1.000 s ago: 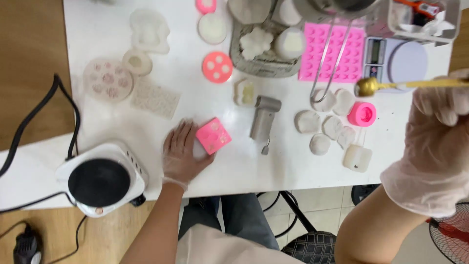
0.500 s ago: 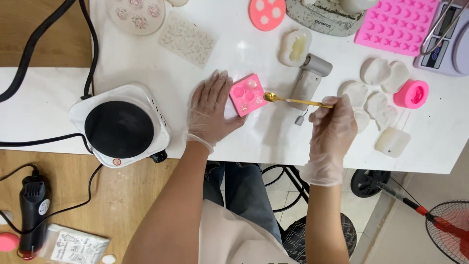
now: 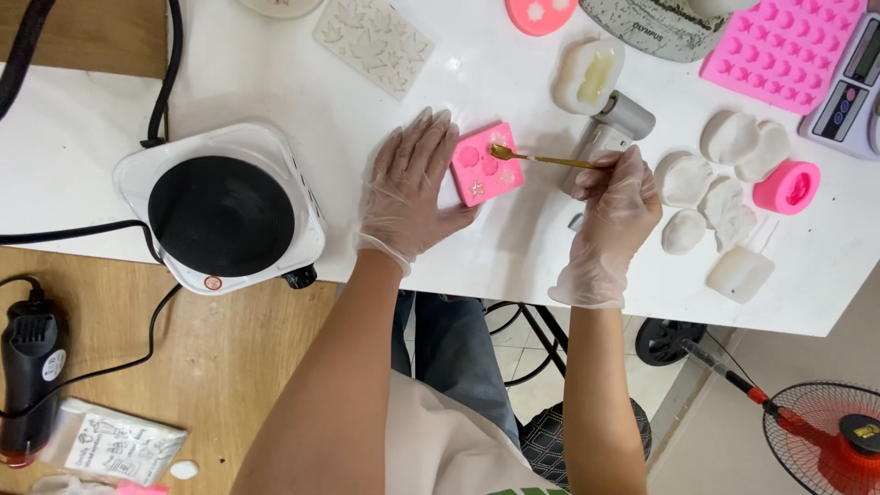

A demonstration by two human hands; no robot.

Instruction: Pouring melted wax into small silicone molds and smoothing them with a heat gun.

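A small pink silicone mould [image 3: 486, 165] with several shaped cavities lies on the white table [image 3: 367, 101]. My left hand [image 3: 412, 188], in a clear glove, lies flat beside it and steadies its left edge. My right hand [image 3: 612, 206], also gloved, holds a thin gold spoon [image 3: 536, 159] by the handle. The spoon's bowl rests over the top right cavity of the mould.
A white electric hotplate [image 3: 220, 211] sits at the left near the table's edge, with black cables. A grey tool [image 3: 610, 137], white wax pieces [image 3: 724, 179], a round pink mould [image 3: 790, 186], a pink tray mould [image 3: 779, 46] and a scale [image 3: 848, 87] lie right. A heat gun [image 3: 32, 367] rests on the wooden surface.
My right hand brought the gold spoon from the upper right down to the small pink mould, where its tip is now. The view has shifted down and closer to the table's front.
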